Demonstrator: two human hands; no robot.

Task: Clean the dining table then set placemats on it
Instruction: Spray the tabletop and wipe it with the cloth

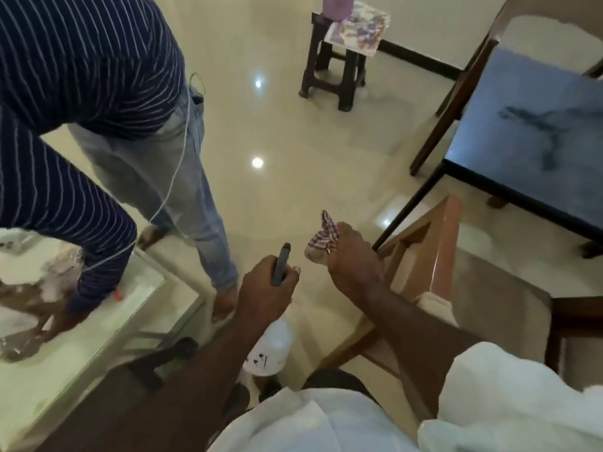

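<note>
Probably home dining room: tiled floor, wooden chair, glass-topped table.

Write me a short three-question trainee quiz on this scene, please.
1. True or false: the right hand holds a checked cloth.
2. What does the left hand grip? A) spray bottle B) placemat C) plate
3. Fill in: the stool stands on the ____.
Key: 1 true; 2 A; 3 floor.
</note>
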